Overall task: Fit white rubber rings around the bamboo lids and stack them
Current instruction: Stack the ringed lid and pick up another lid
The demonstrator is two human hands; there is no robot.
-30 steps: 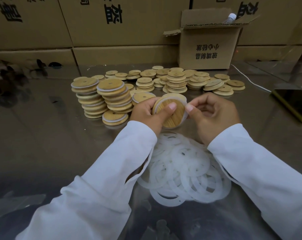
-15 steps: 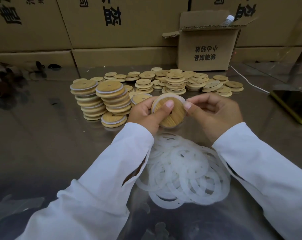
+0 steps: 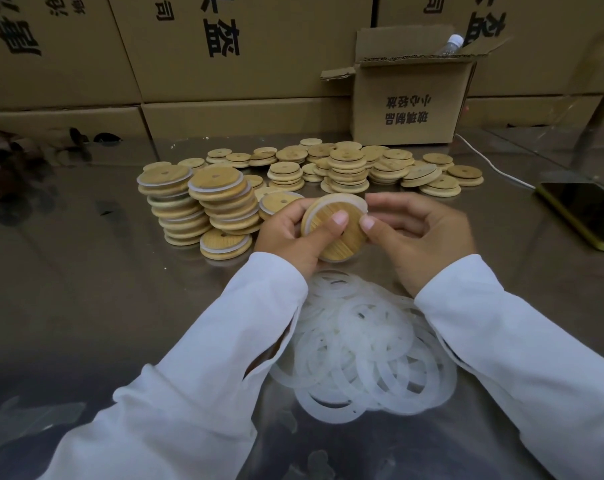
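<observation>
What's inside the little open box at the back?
A clear bottle pokes out of the open cardboard box. Its walls hide everything else inside.

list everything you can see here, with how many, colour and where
held lid: one, tan bamboo, between both hands
fitted ring: one, white, round the held lid's rim
ringed lid stacks: two tall, tan with white edges, left of the hands
bare lids: many, pale tan, low piles behind the hands
loose rings: a pile, translucent white, below the hands
small box: one, brown, open, behind the lids
bottle: one, clear, in the small box
cartons: several, brown, along the back
cable: one, white, far right
phone: one, dark, right edge
table: one, shiny metal, under all
left hand: one, grips held lid
right hand: one, pinches its right edge
</observation>
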